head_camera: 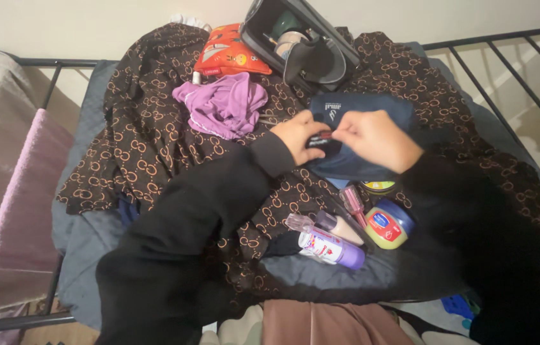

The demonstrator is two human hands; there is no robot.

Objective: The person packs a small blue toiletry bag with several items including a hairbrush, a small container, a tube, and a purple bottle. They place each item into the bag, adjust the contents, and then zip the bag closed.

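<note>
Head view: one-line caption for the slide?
Both hands, left and right, pinch a small dark item over a navy pouch on a bed.

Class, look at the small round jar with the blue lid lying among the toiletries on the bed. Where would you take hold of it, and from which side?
Grip the jar across its blue lid and round body, coming from above and the right. It lies tilted, label up, and the bottles crowd its left side, while its right side looks free.

Black metal-framed bed (59,64), grey mattress (84,236) showing left and near, brown patterned cloth (142,140) spread across it, purple garment (225,105) and orange pouch (228,54) far, open black bag (302,41) far right, bottles (330,243) and blue-lidded jar (390,223) near right
</note>
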